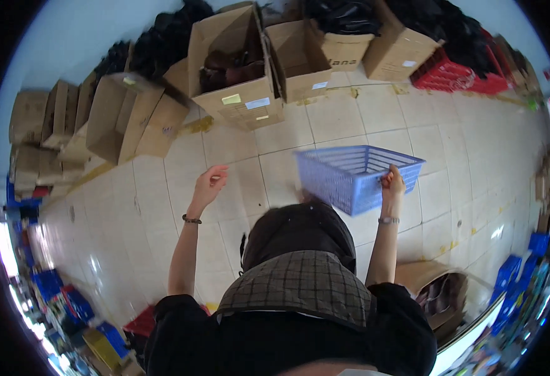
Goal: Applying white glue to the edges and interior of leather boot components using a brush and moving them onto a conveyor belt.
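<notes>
A blue-purple plastic basket (pixel 325 178) with slatted sides hangs in front of me, a little right of centre, tilted. It looks empty inside. My right hand (pixel 393 180) is closed round its rim at the near right. Out to the left, my left hand (pixel 212 180) is in the air with its fingers loosely bent and apart, holding nothing. The nearest thing beyond it is a large open carton (pixel 237 103) with dark brown items inside.
More cardboard boxes line the far wall, among them an open one (pixel 297 59) and a tipped one (pixel 131 119). Black bags (pixel 344 15) lie on top. A red crate (pixel 454 75) stands far right. Behind me on the right is another carton (pixel 422 276). Pale tiles (pixel 225 141) cover the floor.
</notes>
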`<state>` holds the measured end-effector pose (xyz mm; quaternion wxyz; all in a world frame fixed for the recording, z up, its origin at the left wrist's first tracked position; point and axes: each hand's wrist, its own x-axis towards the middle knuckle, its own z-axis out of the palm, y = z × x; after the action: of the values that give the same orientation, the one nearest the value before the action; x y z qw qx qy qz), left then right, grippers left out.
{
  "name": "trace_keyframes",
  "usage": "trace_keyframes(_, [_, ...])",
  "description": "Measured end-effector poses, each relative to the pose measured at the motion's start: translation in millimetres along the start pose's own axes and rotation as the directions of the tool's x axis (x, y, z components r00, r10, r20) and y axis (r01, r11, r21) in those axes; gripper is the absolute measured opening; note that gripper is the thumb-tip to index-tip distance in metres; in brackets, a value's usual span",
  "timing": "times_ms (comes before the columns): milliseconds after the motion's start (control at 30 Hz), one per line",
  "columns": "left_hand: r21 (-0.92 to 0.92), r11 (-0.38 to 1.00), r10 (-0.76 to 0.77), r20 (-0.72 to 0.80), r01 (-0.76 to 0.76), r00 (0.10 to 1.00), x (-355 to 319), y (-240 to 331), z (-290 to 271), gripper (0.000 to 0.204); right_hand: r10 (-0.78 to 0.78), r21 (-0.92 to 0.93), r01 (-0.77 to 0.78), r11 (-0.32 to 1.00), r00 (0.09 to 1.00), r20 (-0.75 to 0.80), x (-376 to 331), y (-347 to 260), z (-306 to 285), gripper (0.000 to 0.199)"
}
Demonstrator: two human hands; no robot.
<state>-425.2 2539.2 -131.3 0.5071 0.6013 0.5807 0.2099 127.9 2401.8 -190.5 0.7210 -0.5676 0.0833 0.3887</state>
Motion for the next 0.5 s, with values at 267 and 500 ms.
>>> trace_keyframes(267, [-0.209,0.947,-0.275,-0.124,0.245,0.954,46.9,77.0,9.4,0.033,0.124,-0.269,-0.149,0.951,0.986,-0.107,204.7,44.9,77.9,0.013])
trace_keyframes(500, [-0.226,0.974,-0.087,-0.389,-0.004,0.917,216.3,104.6,-19.2,0.038,0.275,-0.78,-0.089,0.619,0.955,0.109,193.1,55.3,205.7,0.028])
